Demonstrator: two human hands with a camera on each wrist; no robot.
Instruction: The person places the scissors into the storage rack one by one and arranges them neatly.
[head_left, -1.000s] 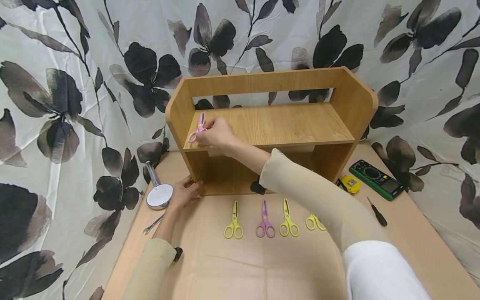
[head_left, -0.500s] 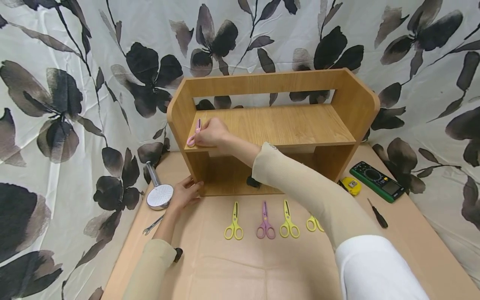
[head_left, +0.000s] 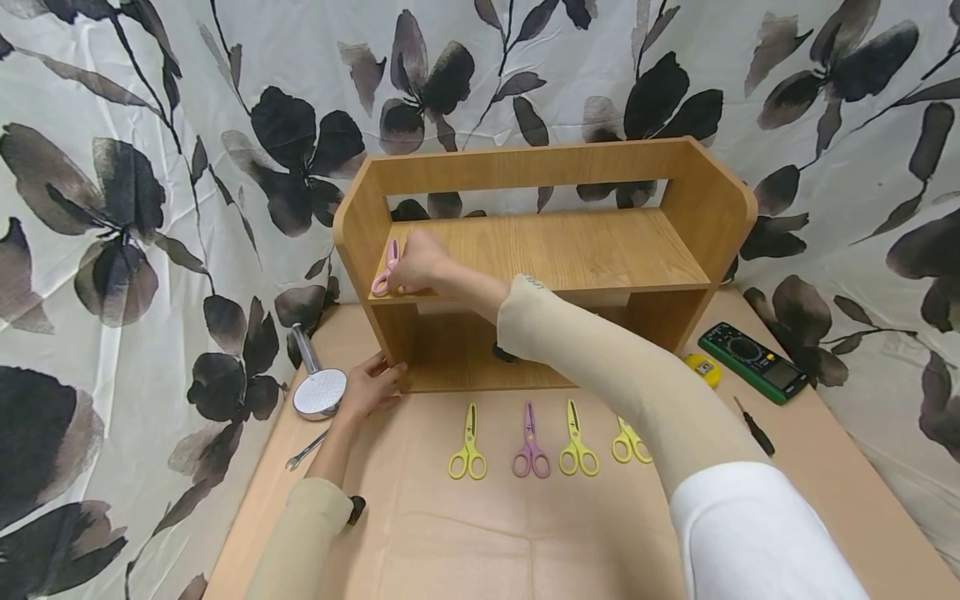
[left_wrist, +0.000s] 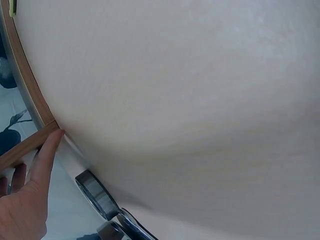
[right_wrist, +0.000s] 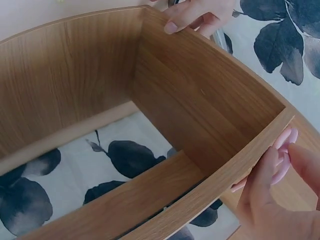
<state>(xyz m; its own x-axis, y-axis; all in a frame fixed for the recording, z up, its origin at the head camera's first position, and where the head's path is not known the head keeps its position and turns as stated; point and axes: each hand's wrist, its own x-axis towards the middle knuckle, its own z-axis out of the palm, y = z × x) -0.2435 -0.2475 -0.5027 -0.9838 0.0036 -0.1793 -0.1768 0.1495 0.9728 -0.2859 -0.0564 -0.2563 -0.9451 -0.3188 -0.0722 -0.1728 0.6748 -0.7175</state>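
A wooden desktop shelf (head_left: 555, 250) with two levels stands at the back of the table. My left hand (head_left: 367, 386) grips the front edge of its left side panel near the bottom; the right wrist view shows a thumb over the inner side. My right hand (head_left: 422, 262) is at the left end of the upper board, with pink scissors (head_left: 387, 268) between thumb and fingers. In the right wrist view the pink handle loops (right_wrist: 284, 155) show beside the fingers. Purple scissors (head_left: 530, 442) and several yellow scissors (head_left: 468, 442) lie in a row before the shelf.
Left of the shelf lie a shower head (head_left: 319, 392) and a wrench (head_left: 306, 450). To the right are a yellow tape measure (head_left: 703, 367), a green multimeter (head_left: 753, 362) and a screwdriver (head_left: 756, 427). A floral curtain (head_left: 187, 208) hangs behind the table.
My right hand has moved slightly left and down with the pink scissors, bringing them close to the shelf's left panel. My left hand has stayed in place.
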